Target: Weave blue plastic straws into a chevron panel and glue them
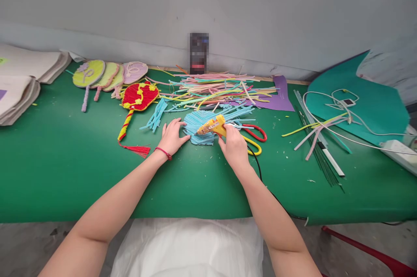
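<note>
Nearby, scissors beside right hand, pipe-cleaner heap beyond glue gun.

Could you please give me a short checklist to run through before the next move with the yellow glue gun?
1. Glue gun gripped in the right hand: ok.
2. Left hand at the edge of the blue piece: ok.
3. Left thumb well away from the nozzle: not ok, they look close.
4. Scissors clear of the right hand: not ok, handles lie right beside it.
5. Nozzle hot: cannot tell.
</note>
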Demonstrator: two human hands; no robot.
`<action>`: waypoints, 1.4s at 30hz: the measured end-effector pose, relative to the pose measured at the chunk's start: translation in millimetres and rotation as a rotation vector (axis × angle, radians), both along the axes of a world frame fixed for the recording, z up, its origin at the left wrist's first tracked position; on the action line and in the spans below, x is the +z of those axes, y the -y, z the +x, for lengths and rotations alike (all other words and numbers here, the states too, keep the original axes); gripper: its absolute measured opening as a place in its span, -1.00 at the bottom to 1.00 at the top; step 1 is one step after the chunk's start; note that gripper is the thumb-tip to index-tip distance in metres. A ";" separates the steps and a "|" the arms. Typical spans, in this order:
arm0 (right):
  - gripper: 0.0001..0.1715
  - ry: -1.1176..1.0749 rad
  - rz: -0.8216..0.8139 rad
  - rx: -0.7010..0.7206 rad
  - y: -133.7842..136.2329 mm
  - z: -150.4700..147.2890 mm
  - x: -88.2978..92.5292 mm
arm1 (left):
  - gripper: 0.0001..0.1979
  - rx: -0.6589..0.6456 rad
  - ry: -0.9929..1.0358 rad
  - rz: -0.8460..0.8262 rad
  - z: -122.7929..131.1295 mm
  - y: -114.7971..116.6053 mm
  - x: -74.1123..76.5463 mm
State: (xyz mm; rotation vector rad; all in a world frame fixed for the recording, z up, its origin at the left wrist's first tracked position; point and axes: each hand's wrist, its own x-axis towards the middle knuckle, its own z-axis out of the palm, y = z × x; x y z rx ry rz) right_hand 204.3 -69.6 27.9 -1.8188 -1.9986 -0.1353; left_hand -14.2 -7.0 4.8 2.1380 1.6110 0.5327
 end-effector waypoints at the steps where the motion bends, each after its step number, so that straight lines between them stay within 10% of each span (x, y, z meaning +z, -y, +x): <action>1: -0.66 -0.002 -0.010 -0.001 0.8 0.7 1.1 | -0.60 0.000 -0.001 -0.002 0.0 0.0 0.3; 32: -0.62 -0.210 -0.096 -0.011 4.8 29.7 13.6 | -0.61 -0.005 0.007 -0.002 0.2 1.6 2.9; 42: -0.42 -0.614 -0.004 -0.538 -20.4 109.4 1.8 | -0.83 -0.007 0.085 0.136 -13.9 -7.3 20.9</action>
